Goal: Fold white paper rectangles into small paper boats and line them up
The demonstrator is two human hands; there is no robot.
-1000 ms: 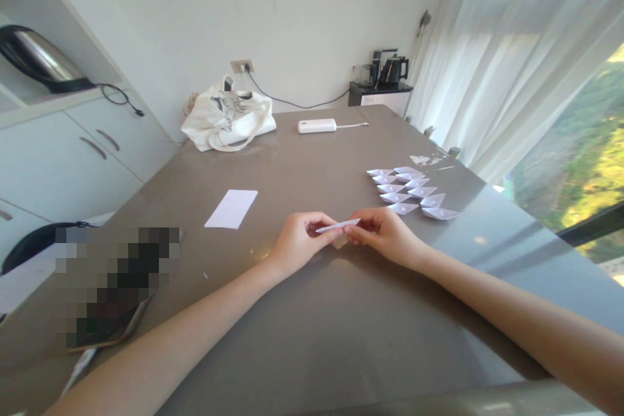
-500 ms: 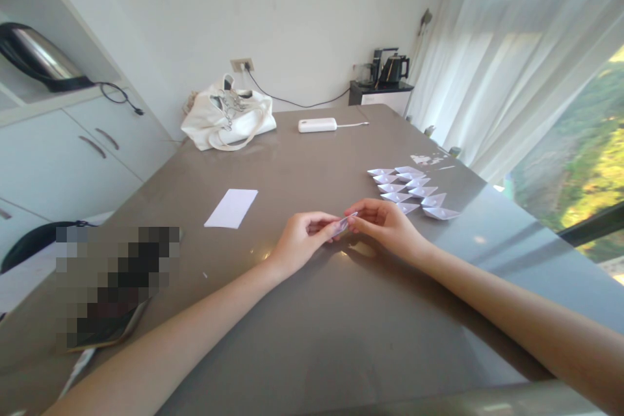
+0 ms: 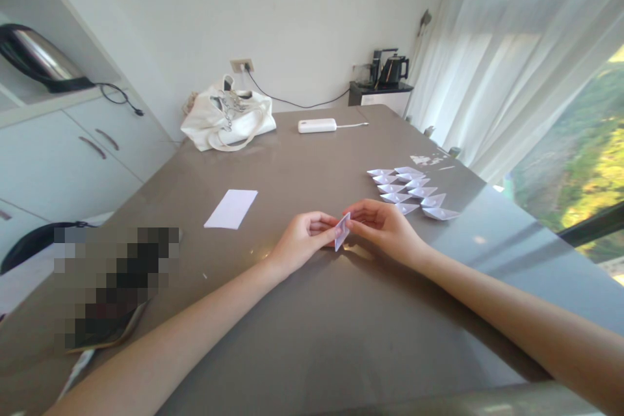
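A small folded piece of white paper (image 3: 342, 231) stands nearly upright just above the grey table (image 3: 312, 338), pinched from both sides. My left hand (image 3: 301, 239) grips its left edge with thumb and fingers closed. My right hand (image 3: 385, 226) pinches its right edge, fingers curled. Just beyond my right hand lie several finished white paper boats (image 3: 409, 191) in rows. A flat white sheet of paper (image 3: 231, 208) rests to the left of my left hand.
A white handbag (image 3: 228, 118) and a white power bank (image 3: 317, 125) with a cable sit at the far end. Paper scraps (image 3: 426, 159) lie near the right edge. A phone-like object (image 3: 107, 331) lies at the near left. White cabinets stand on the left, curtains on the right.
The folded paper was held flat and long between both hands; the hands have drawn closer and the paper now stands upright and compact between the fingertips.
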